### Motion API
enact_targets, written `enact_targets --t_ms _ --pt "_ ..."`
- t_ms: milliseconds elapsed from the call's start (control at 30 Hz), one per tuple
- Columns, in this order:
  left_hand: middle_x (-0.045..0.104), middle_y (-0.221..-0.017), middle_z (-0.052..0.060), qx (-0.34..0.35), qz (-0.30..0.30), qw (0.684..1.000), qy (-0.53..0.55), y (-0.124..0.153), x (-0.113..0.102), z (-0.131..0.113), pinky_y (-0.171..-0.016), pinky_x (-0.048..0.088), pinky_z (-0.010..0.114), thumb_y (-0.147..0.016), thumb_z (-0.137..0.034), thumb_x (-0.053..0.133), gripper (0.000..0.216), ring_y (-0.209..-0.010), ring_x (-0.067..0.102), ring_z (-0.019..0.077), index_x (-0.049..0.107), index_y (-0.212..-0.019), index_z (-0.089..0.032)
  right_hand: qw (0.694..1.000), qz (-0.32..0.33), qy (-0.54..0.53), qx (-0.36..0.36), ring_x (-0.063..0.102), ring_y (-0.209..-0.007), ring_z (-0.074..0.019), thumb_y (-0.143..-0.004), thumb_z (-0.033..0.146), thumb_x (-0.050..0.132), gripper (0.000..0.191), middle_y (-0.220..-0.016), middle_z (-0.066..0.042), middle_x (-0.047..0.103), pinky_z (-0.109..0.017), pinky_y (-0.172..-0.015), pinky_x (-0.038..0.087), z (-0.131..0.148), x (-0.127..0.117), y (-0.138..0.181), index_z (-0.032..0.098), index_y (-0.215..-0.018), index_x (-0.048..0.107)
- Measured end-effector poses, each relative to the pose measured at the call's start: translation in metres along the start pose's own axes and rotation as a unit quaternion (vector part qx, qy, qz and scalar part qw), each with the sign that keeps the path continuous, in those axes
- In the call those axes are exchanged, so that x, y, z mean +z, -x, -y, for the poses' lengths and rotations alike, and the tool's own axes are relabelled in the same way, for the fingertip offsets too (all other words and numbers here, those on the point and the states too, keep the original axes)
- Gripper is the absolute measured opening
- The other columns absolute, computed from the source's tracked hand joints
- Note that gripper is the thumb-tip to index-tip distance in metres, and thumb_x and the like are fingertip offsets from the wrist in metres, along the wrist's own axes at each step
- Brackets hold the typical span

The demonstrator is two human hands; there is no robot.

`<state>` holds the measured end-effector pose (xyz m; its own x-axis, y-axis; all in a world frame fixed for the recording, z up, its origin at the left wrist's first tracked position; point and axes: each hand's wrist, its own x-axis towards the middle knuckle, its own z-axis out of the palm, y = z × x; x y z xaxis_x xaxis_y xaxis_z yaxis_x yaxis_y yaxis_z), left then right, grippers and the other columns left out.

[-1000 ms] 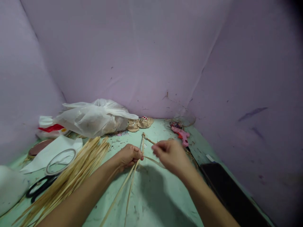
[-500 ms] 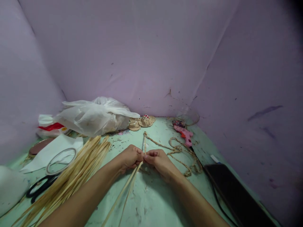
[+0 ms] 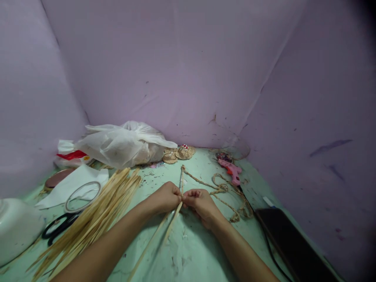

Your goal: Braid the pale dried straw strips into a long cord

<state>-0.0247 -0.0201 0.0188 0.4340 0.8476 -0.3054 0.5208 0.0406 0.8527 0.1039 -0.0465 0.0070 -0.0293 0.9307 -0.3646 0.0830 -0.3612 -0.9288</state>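
Observation:
My left hand (image 3: 169,197) and my right hand (image 3: 199,201) meet fingertip to fingertip at the middle of the green table (image 3: 188,246). Both are closed in a pinch on a thin cord of pale plant fibre (image 3: 182,182). Its far end is joined to a longer twisted rope (image 3: 199,180) that runs off to the right in loose loops. Below my fingers, loose fibre strips (image 3: 173,223) trail towards me. To the left of my hands lies a bundle of dry fibre strips (image 3: 102,207).
Scissors (image 3: 60,227), a ring (image 3: 82,197), white paper (image 3: 73,182) and a white container (image 3: 19,229) lie at left. A plastic bag (image 3: 126,145) and small woven hats (image 3: 183,152) rest by the wall. At right are a pink glue gun (image 3: 232,170) and a dark flat object (image 3: 293,243).
My hands stay at the same place on the cord, with the fingers slightly shifted. The loose strips below them have swung. The whole view has moved slightly.

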Motion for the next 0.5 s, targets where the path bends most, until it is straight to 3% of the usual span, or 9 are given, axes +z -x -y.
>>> enact_targets --t_ms 133,267,400,500 --pt "0.027 -0.039 -0.006 0.005 -0.019 0.999 -0.045 -0.001 0.003 0.004 -0.039 0.016 0.020 -0.054 -0.018 0.042 0.012 -0.039 0.022 0.0049 0.048 -0.046 -0.013 1.000 -0.012 0.011 0.012 0.023 -0.029 -0.0008 -0.055 0.020 0.053 0.009 -0.041 0.003 0.049 -0.019 -0.033 0.010 -0.003 -0.001 -0.004 0.011 -0.055 0.056" --pt "0.026 -0.040 -0.006 0.021 -0.014 0.998 -0.063 -0.001 0.002 0.005 -0.040 0.016 0.020 -0.056 -0.019 0.042 0.014 -0.041 0.021 0.0052 0.049 -0.046 -0.012 0.999 0.019 0.011 0.039 0.019 -0.027 -0.0012 -0.054 0.019 0.052 0.006 -0.036 0.006 0.042 -0.020 -0.032 0.008 -0.002 -0.003 -0.005 0.013 -0.051 0.052" --pt "0.037 -0.041 -0.003 0.002 -0.004 0.993 -0.122 0.001 -0.007 0.003 -0.042 0.023 0.021 -0.056 -0.021 0.044 0.016 -0.041 0.031 0.0072 0.055 -0.050 -0.012 0.999 0.032 0.038 0.020 0.019 -0.027 -0.0018 -0.054 0.018 0.051 0.007 -0.034 0.007 0.037 -0.020 -0.032 0.007 -0.001 -0.004 -0.004 0.014 -0.048 0.050" --pt "0.048 -0.045 0.001 -0.045 -0.038 0.978 -0.202 0.009 -0.011 -0.008 -0.045 0.028 0.022 -0.055 -0.022 0.047 0.015 -0.045 0.043 0.0121 0.059 -0.053 -0.013 0.999 0.021 0.049 0.009 0.019 -0.028 -0.0023 -0.054 0.017 0.051 0.007 -0.032 0.007 0.033 -0.020 -0.032 0.008 -0.003 -0.003 -0.004 0.014 -0.048 0.051"
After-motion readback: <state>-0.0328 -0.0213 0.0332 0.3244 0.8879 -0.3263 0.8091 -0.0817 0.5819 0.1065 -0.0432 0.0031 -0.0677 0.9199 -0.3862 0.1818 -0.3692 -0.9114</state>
